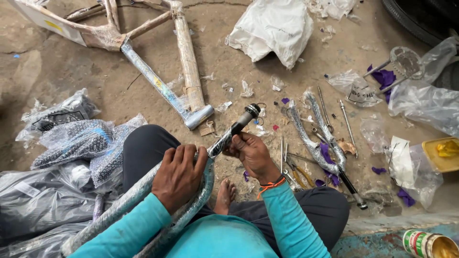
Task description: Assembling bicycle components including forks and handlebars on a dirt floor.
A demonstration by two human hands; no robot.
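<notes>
1. Your left hand (pixel 178 177) is closed around the bubble-wrapped bicycle fork (pixel 143 198) lying across your lap; keep that grip firm so it cannot roll.
2. Your right hand (pixel 252 154) grips the fork's black steerer tube (pixel 233 131), which points away from you toward the concrete floor (pixel 95 71).
3. Work close to your body: loose tools (pixel 296 169) and a second wrapped fork (pixel 318 143) lie just right.

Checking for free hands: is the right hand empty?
No, the right hand grips the black stem of the wrapped fork.
</notes>
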